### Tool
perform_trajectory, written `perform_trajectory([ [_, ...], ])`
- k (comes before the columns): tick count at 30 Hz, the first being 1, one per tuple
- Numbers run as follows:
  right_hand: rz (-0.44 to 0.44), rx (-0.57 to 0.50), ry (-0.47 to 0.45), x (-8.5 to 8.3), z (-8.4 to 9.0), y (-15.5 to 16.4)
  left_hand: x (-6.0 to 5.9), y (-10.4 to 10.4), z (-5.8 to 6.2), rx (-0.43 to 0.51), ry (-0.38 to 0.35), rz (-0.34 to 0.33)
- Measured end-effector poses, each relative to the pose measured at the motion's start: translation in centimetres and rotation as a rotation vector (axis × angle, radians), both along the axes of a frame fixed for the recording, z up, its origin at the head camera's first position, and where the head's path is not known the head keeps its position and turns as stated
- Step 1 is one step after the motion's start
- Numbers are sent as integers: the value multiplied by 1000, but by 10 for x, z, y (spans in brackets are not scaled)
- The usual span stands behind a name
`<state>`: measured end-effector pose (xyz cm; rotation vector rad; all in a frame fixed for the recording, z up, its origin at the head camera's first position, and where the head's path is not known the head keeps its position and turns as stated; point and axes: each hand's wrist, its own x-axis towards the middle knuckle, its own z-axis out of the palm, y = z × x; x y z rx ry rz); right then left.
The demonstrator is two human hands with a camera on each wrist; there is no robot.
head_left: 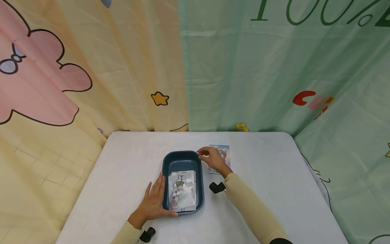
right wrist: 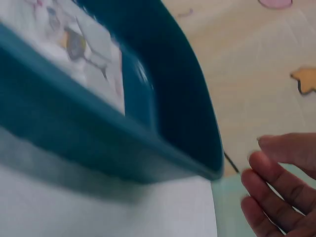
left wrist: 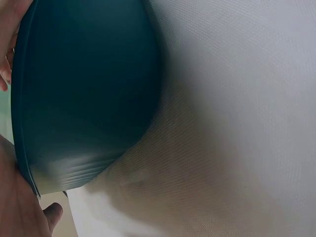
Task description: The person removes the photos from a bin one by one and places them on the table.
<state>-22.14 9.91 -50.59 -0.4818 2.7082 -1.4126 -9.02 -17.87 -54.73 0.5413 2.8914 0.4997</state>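
Note:
A dark teal plastic tray [head_left: 181, 164] sits on the white table. Inside its near half lies a small stack of printed picture cards [head_left: 182, 196], the top one pale grey. My left hand [head_left: 152, 204] rests against the tray's left side, fingers extended and thumb along the near rim; the left wrist view shows it at the rim. By the far right corner is my right hand [head_left: 212, 159], its fingers loosely bent and holding nothing. The right wrist view shows a gap between those fingertips [right wrist: 254, 185] and the rim. Partly behind this hand, another picture card [head_left: 223, 149] lies on the table.
The white tabletop [head_left: 259, 162] extends around the tray. Behind it and at both sides hang printed curtains [head_left: 213, 84], yellow on the left and green on the right. Black devices [head_left: 217, 187] are worn at both wrists.

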Motion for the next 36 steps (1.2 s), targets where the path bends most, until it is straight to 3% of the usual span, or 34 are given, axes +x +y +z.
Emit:
perform_trajectory([
  [8,172,12,24,22,-2,-29,-1,0,1,8,-8,-10],
  [15,236,101,-4,35,-10,-56,-2,2,1,13,-25,-16],
  [28,127,125,-36,38,-42,-80,0,-1,0,36,-19,-23],
  [36,81,202,-60,41,-44,-84,0,-1,-2,33,13,-21],
])
